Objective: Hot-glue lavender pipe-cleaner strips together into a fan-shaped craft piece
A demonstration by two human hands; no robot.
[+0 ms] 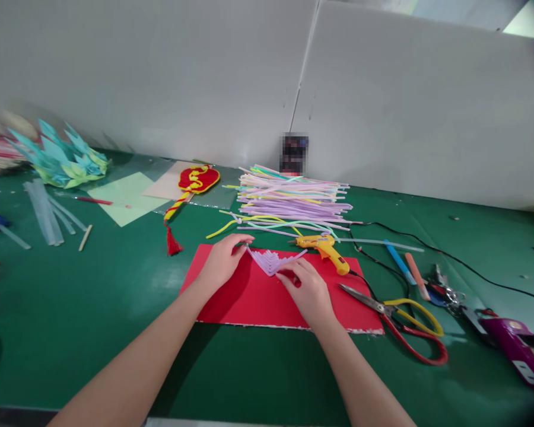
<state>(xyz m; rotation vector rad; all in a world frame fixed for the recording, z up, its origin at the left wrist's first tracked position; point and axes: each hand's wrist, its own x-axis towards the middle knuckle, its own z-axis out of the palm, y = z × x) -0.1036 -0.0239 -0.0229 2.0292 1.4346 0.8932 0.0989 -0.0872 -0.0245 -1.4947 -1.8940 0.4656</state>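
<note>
A V-shaped piece of nested lilac pipe cleaners (269, 261) is held just over a red board (249, 302). My left hand (225, 258) pinches the tip of its left arm between thumb and fingers. Close to the bottom point of the V, my right hand (305, 287) has thumb and forefinger closed on the lower right side. Right behind the board lies a yellow glue gun (323, 246), its nozzle facing left. Scissors (396, 317) with one yellow and one red handle rest partly on the board's right edge.
Bundled pastel pipe cleaners (293, 198) lie behind the board. A red and yellow fan ornament (198, 179) and turquoise folded-paper leaves (64, 157) are at back left. Glue sticks (44, 213) lie at left. Black cable (454, 255), markers (400, 261) and a purple tool (516, 350) occupy the right.
</note>
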